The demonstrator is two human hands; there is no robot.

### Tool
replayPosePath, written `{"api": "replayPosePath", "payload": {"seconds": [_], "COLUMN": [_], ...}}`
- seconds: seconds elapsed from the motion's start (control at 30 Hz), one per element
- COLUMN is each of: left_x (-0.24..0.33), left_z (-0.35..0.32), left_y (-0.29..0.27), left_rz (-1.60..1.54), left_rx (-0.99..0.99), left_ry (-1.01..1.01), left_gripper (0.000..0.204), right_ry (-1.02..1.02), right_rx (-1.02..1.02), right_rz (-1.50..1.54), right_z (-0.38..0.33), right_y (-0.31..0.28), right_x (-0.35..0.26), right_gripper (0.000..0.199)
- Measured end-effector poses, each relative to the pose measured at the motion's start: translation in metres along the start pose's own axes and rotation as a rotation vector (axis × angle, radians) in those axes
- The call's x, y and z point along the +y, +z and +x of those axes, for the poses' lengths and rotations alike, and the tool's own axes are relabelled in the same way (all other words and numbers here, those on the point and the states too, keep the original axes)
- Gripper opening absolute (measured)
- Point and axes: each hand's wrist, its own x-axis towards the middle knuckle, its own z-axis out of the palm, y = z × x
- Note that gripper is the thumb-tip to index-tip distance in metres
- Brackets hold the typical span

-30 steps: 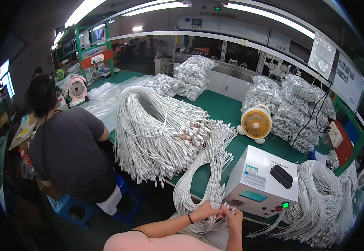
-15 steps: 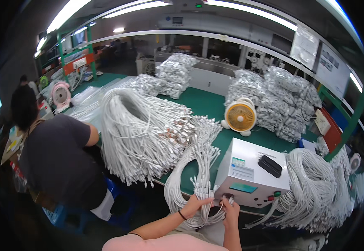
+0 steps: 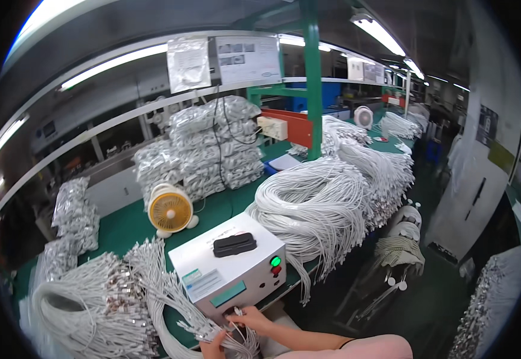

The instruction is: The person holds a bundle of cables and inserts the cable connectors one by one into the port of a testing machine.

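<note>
1. Cable bundle (image 3: 168, 290) near left, plug ends (image 3: 205, 328) in closed left hand (image 3: 214, 347), partly cut off by the lower edge.
2. Right hand (image 3: 253, 320) drawn apart from left since a second ago, pinched, seemingly on one cable end (image 3: 239, 311), at white box (image 3: 235, 269); probably one cable singled out, exact contact hidden by fingers.
3. Cable heap (image 3: 314, 203) farther right, more fully visible after rightward view swing.

left hand (image 3: 214, 346): holding white cable bundle (image 3: 174, 294) | right hand (image 3: 254, 321): at white box's (image 3: 227, 267) front | green lamp (image 3: 276, 261): lit
</note>
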Motion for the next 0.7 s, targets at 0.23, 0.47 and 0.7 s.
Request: {"api": "replayPosePath", "payload": {"seconds": [0.23,0.47,0.7], "left_x": [0.027,0.051,0.042], "left_z": [0.006,0.013,0.004], "left_y": [0.019,0.009,-0.004], "left_rz": [-0.788,-0.577,-0.591], "left_rx": [0.090,0.115,-0.052], "left_ry": [-0.460,-0.288,-0.348], "left_gripper": [0.041,0.038,0.038], "right_ry": [-0.048,-0.252,-0.161], "right_rx": [-0.183,-0.014,0.059], "right_rz": [-0.246,-0.417,-0.305], "right_z": [-0.015,-0.018,-0.022], "right_y": [0.001,0.016,0.011], "right_x": [-0.006,-0.006,-0.001], "right_gripper": [0.030,0.031,0.031]}}
